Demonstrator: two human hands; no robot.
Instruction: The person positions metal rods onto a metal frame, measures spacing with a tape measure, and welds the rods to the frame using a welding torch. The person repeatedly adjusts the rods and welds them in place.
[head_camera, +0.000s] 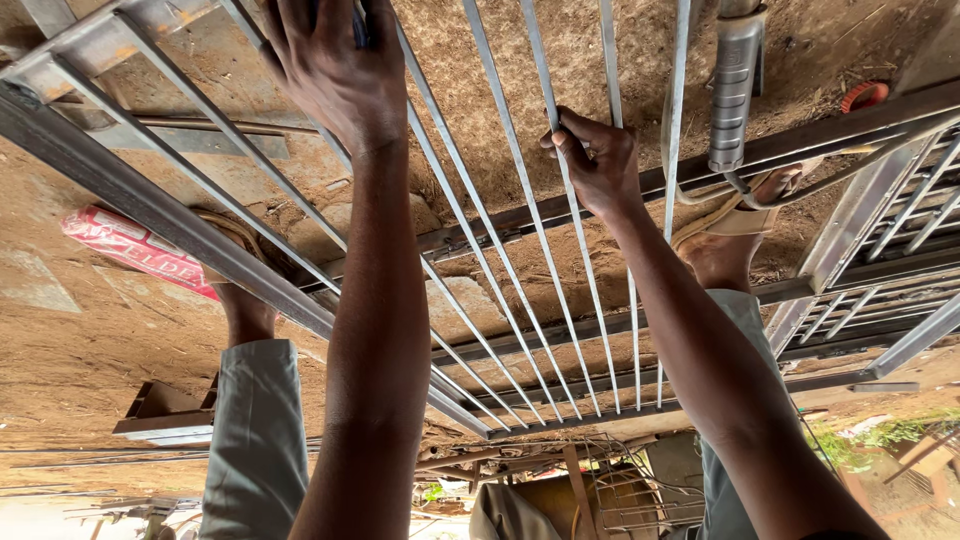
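Note:
A steel grille (300, 300) of several thin parallel bars in a square-tube frame lies over the dirt ground, between my two feet. My left hand (335, 70) is at the top of the view, fingers closed around one bar, with something dark blue showing between them. My right hand (597, 160) pinches a thin bar (580, 260) near the middle of the grille, thumb and fingers wrapped on it. My grey trouser legs (255, 440) and sandalled feet stand under the bars.
A red printed packet (135, 250) lies on the ground at the left. A grey cylindrical tool (735, 90) hangs at the upper right, beside an orange round object (865, 95). A second grille (880, 230) lies at the right. Scrap metal and wire (620, 490) are below.

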